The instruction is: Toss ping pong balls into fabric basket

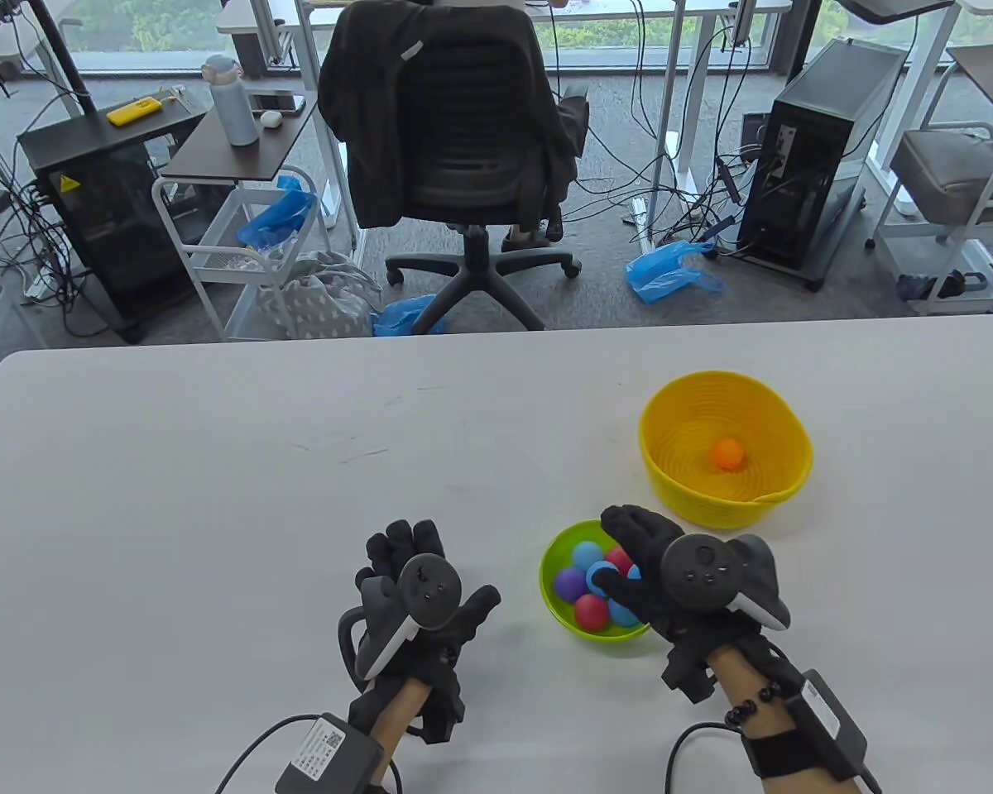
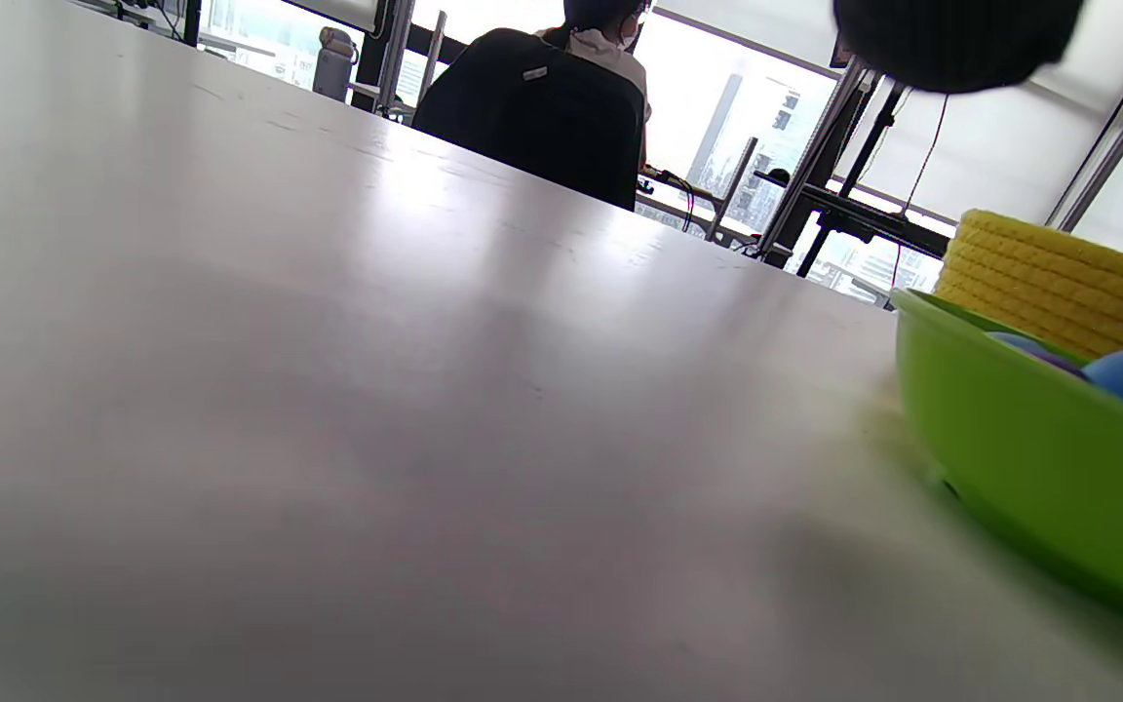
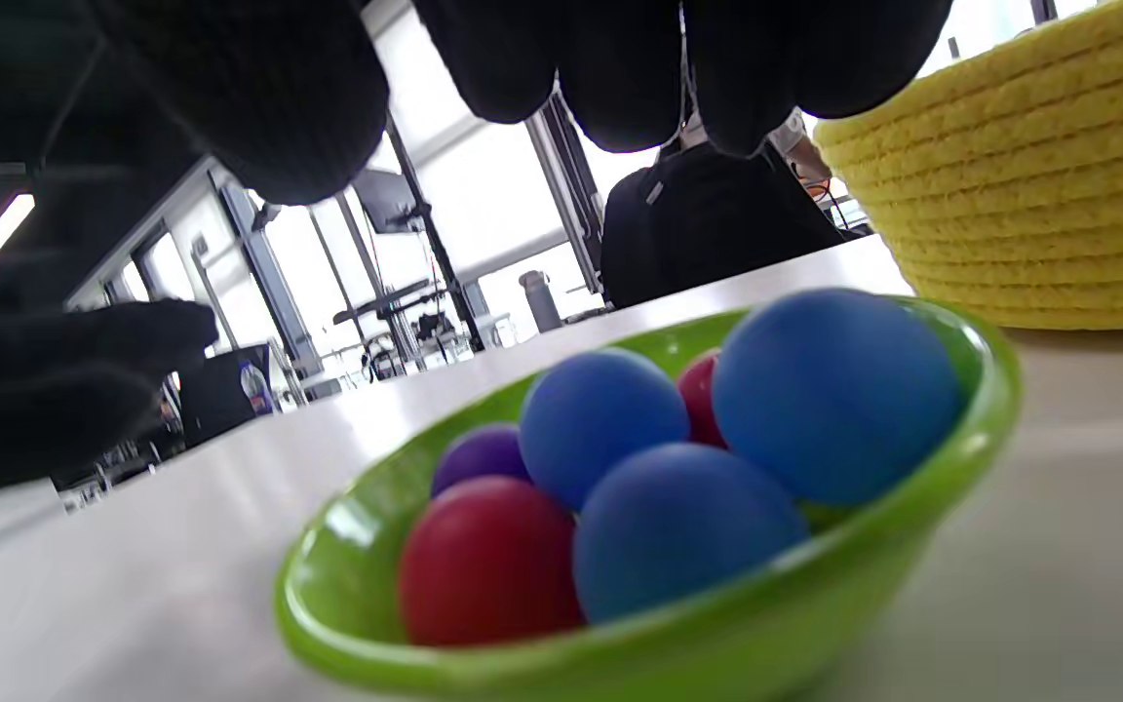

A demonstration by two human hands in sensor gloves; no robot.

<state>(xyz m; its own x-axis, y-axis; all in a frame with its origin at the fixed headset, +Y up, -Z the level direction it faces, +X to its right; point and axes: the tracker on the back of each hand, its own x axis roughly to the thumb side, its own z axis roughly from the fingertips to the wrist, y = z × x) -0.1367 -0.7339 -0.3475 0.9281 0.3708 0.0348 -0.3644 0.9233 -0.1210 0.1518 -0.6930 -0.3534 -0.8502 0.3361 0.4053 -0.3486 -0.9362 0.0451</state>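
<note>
A yellow fabric basket (image 1: 712,503) stands on the white table at the right, with one orange ball (image 1: 726,454) inside. Just in front of it a green bowl (image 1: 549,571) holds several blue, red and purple balls (image 3: 664,526). My right hand (image 1: 619,552) hovers over the bowl, open. Its fingers (image 3: 620,68) hang just above the balls, the thumb (image 3: 74,390) apart on the left; it holds nothing. My left hand (image 1: 430,579) rests on the table left of the bowl, empty, thumb spread. The left wrist view shows the bowl (image 2: 1029,458) and the basket (image 2: 1059,283) behind it.
The white table (image 1: 215,513) stretches wide to the left and back of the bowl. Beyond its far edge stand an office chair (image 1: 455,132) with a dark jacket, a cart and a computer tower, all off the table.
</note>
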